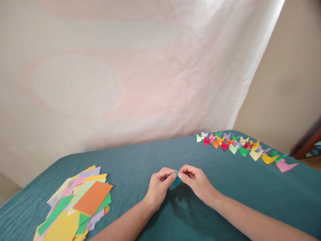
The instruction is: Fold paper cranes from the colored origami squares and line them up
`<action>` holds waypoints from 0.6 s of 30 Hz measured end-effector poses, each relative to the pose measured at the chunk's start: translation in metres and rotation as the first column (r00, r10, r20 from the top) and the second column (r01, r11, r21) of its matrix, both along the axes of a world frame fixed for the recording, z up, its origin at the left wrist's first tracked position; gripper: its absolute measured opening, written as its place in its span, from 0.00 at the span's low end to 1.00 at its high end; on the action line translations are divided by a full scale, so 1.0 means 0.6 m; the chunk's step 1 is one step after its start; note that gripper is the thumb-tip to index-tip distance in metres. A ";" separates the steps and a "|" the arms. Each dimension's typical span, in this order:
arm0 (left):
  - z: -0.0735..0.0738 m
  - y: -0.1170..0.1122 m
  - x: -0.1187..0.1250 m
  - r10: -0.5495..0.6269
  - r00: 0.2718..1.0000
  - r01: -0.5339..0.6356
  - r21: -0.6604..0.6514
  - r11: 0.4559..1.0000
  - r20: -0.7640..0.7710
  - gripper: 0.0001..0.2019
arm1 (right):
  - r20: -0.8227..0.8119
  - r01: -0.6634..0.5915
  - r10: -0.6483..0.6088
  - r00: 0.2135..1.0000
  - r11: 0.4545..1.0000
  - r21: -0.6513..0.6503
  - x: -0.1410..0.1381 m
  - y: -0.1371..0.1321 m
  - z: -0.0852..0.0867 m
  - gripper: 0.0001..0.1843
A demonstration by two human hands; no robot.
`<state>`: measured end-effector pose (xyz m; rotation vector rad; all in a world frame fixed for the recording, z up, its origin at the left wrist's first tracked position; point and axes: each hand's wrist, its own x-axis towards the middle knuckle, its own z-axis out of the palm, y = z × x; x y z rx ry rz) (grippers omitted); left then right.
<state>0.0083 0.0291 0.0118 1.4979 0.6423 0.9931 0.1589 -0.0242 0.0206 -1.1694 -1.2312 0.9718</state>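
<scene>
Sheeting (pixel 125 83), pale and creased, hangs behind everything, with a beige wall (pixel 281 83) to its right. Below it spreads the worktop (pixel 140 160), under a dark green cloth wrinkled most at the left. Two bare arms reach in from the bottom edge and slant inward, the left arm (pixel 125 221) rising to the right, the right arm (pixel 240 212) rising to the left. Paper sheets (pixel 60 227) lie in a loose, overlapping heap at the left: yellow, green, lilac, pink, with an orange sheet (pixel 94 198) near the top. Folded birds (pixel 234 149) in many colours stand in slanting rows at the far right, a pink bird (pixel 284 165) nearest. The left hand (pixel 157 187) and right hand (pixel 197 180) meet near the middle, fingers curled, thumbs pointing at each other, their shadow on the cloth below. Each is closed in a thumb-and-fingertip pinch on the blue paper (pixel 177 181), a small folded piece between them, its lower part showing under the fingertips; its finer folds are too small to make out.
</scene>
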 end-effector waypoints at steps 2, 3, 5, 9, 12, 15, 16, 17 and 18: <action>0.001 0.000 0.001 -0.012 1.000 0.012 -0.019 1.000 -0.001 0.11 | 0.068 0.017 -0.019 0.998 0.999 0.032 0.002 0.002 -0.001 0.08; 0.001 0.000 0.001 -0.017 1.000 0.017 -0.030 0.999 -0.001 0.11 | 0.108 0.024 -0.029 0.994 0.998 0.052 0.002 0.002 -0.001 0.08; 0.000 0.000 0.001 -0.024 1.000 0.024 -0.053 0.998 0.001 0.11 | 0.190 0.033 -0.050 0.981 0.995 0.091 0.003 0.002 -0.001 0.07; 0.000 0.000 0.000 -0.028 0.999 0.030 -0.085 0.996 0.023 0.11 | 0.293 0.051 -0.100 0.951 0.984 0.170 0.001 -0.003 0.002 0.06; 0.003 -0.003 0.001 -0.043 0.998 0.049 -0.124 0.991 0.048 0.11 | 0.324 0.048 -0.115 0.939 0.977 0.208 -0.002 -0.007 0.007 0.06; 0.006 -0.006 0.001 -0.052 0.997 0.062 -0.176 0.982 0.062 0.13 | 0.333 0.036 -0.113 0.936 0.973 0.230 -0.005 -0.009 0.010 0.06; 0.006 -0.006 0.002 -0.055 0.996 0.067 -0.192 0.979 0.068 0.13 | 0.334 0.035 -0.115 0.936 0.971 0.237 -0.006 -0.010 0.011 0.06; 0.006 -0.007 0.002 -0.060 0.995 0.074 -0.207 0.976 0.074 0.14 | 0.336 0.035 -0.118 0.934 0.969 0.243 -0.007 -0.010 0.012 0.06; 0.005 -0.007 0.002 -0.066 0.994 0.083 -0.222 0.972 0.082 0.14 | 0.340 0.035 -0.120 0.933 0.968 0.247 -0.008 -0.011 0.012 0.06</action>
